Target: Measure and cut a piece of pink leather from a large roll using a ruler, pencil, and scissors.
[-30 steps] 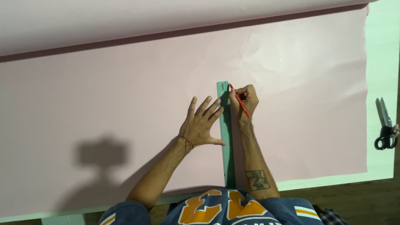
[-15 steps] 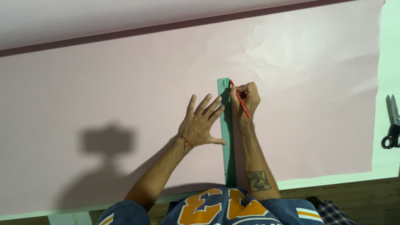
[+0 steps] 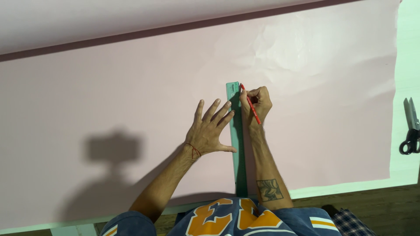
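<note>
our left hand (image 3: 209, 133), fingers spread flat, pins a long, thin green ruler (image 3: 236, 131) on smooth pink paper (image 3: 109, 87); our right hand (image 3: 257, 102) fingers pinch a slim red pencil (image 3: 250, 104) beside its top.

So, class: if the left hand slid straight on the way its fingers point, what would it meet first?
The left hand points up and slightly right, so its fingertips would probably meet the green ruler first, already beside them.

I see left hand (image 3: 210, 131) flat, pinning green ruler (image 3: 236, 140) on pink paper (image 3: 109, 100); right hand (image 3: 257, 101) gripping red pencil (image 3: 250, 105) at ruler's far end; scissors (image 3: 411, 126) well right.
</note>
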